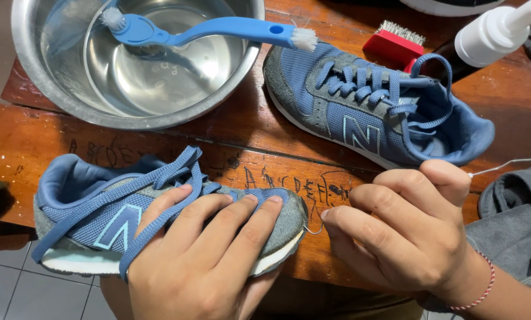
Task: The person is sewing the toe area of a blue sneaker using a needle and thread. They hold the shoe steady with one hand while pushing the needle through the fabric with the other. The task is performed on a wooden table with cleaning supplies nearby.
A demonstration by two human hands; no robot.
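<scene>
Your left hand lies flat, fingers spread, over the toe of the near blue shoe, pinning it to the wooden table, while your right hand, just beside it, pinches 1 thin wire hook at the toe edge.

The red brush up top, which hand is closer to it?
Right. The right hand sits below the red brush, past the far shoe. The left hand lies farther left, on the near shoe.
</scene>
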